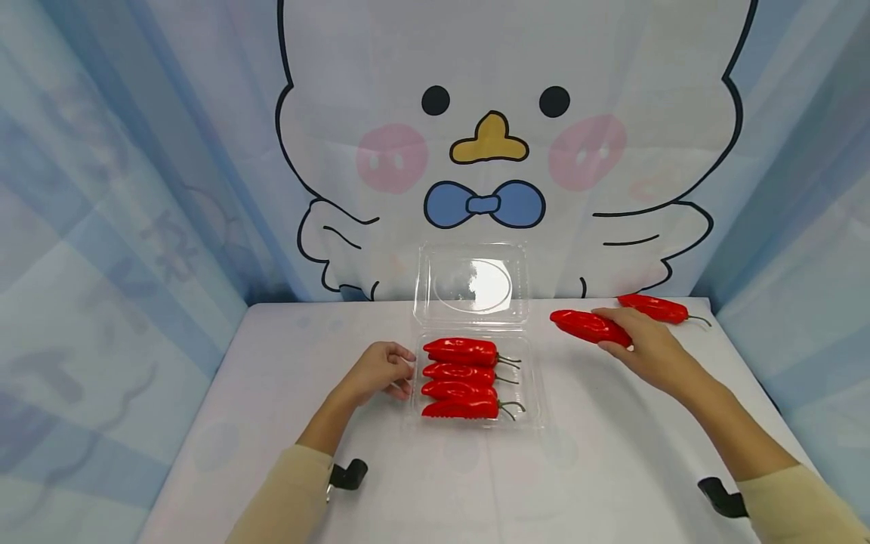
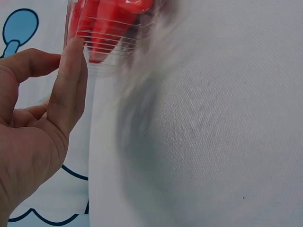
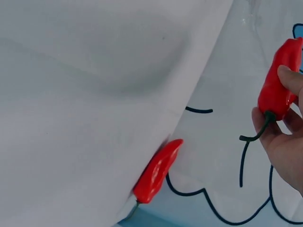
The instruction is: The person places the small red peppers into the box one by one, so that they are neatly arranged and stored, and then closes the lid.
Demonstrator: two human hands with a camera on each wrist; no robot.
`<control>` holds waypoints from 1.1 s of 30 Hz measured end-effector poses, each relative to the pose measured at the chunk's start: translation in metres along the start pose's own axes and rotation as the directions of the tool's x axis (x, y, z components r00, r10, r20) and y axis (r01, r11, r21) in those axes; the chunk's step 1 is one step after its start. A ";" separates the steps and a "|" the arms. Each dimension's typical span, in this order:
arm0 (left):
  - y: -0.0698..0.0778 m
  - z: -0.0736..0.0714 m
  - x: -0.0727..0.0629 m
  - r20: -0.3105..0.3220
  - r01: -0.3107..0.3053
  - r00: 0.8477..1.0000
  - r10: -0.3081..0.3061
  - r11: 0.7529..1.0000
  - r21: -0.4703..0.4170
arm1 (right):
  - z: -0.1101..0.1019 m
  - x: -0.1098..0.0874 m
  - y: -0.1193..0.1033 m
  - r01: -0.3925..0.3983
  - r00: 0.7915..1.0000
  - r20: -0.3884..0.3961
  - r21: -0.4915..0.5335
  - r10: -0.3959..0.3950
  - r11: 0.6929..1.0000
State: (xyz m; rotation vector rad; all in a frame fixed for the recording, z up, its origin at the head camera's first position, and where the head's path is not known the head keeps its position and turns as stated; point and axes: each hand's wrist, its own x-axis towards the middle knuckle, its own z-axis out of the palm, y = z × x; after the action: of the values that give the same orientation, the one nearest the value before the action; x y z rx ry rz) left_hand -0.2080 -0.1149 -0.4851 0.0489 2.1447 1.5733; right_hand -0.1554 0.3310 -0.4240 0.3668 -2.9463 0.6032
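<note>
My right hand (image 1: 649,347) grips a glossy red pepper (image 1: 590,326) above the table, right of the box. In the right wrist view, the thumb lies along the pepper (image 3: 277,90) and its green stem hangs below. A clear plastic clamshell box (image 1: 533,393) sits mid-table, its lid (image 1: 435,283) raised at the back. Several red peppers (image 1: 462,351) lie side by side in it, stems to the right. My left hand (image 1: 381,370) is at the box's left side. In the left wrist view, its straight fingers (image 2: 68,85) meet the ribbed wall, thumb apart from it.
Another red pepper (image 1: 655,308) lies at the table's back right corner, close to the edge. A curtain with a cartoon bird (image 1: 489,136) hangs behind the white table (image 1: 272,393), and blue curtains (image 1: 122,227) flank both sides.
</note>
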 end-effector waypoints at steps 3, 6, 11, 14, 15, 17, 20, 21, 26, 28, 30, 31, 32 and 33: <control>-0.001 0.000 0.000 0.004 0.000 1.000 0.000 1.000 -0.008 | 0.003 0.004 -0.009 0.021 1.000 0.012 0.000 -0.021 1.000; -0.002 0.000 0.001 0.009 0.000 1.000 0.001 1.000 -0.016 | 0.005 0.008 -0.018 0.025 0.999 0.030 -0.002 -0.025 1.000; -0.003 0.000 0.001 0.015 0.001 1.000 0.000 1.000 -0.024 | 0.009 0.015 -0.031 0.042 0.997 0.059 0.003 -0.042 0.999; -0.003 0.000 0.001 0.012 -0.002 1.000 0.002 1.000 -0.020 | 0.013 0.018 -0.038 0.066 0.996 0.067 0.002 -0.066 0.998; -0.003 0.000 0.001 0.011 -0.003 1.000 0.003 1.000 -0.018 | 0.014 0.019 -0.040 0.073 0.995 0.070 -0.001 -0.073 0.997; -0.002 0.000 0.002 0.008 -0.003 1.000 0.003 1.000 -0.018 | 0.017 0.021 -0.044 0.084 0.993 0.079 -0.007 -0.083 0.996; -0.002 0.000 0.002 0.002 -0.001 1.000 0.001 1.000 -0.017 | 0.021 0.025 -0.051 0.093 0.991 0.098 -0.007 -0.092 0.996; -0.002 0.000 0.002 0.002 -0.001 1.000 0.001 1.000 -0.018 | 0.022 0.026 -0.054 0.096 0.990 0.104 -0.004 -0.095 0.995; -0.003 -0.001 0.003 0.003 -0.003 1.000 0.003 1.000 -0.019 | 0.030 0.031 -0.067 0.135 0.983 0.123 0.035 -0.138 0.990; -0.003 -0.001 0.003 0.004 -0.001 1.000 0.001 1.000 -0.017 | 0.033 0.033 -0.072 0.157 0.978 0.130 0.048 -0.162 0.986; -0.004 -0.001 0.003 0.004 0.003 1.000 -0.002 1.000 -0.015 | 0.036 0.035 -0.076 0.176 0.974 0.137 0.056 -0.182 0.983; -0.004 -0.001 0.003 0.004 0.003 1.000 -0.003 1.000 -0.015 | 0.038 0.036 -0.078 0.184 0.972 0.139 0.060 -0.191 0.981; -0.004 -0.001 0.003 0.003 0.004 1.000 -0.004 1.000 -0.014 | 0.039 0.037 -0.079 0.192 0.970 0.142 0.066 -0.199 0.979; -0.004 -0.001 0.003 0.003 0.003 1.000 -0.003 1.000 -0.015 | 0.041 0.038 -0.081 0.198 0.968 0.143 0.072 -0.207 0.978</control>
State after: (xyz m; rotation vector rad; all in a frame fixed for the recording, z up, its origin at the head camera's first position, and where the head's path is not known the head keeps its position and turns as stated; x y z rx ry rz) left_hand -0.2105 -0.1163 -0.4896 0.0428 2.1298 1.5864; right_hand -0.1740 0.2344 -0.4252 0.7401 -2.9823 0.6610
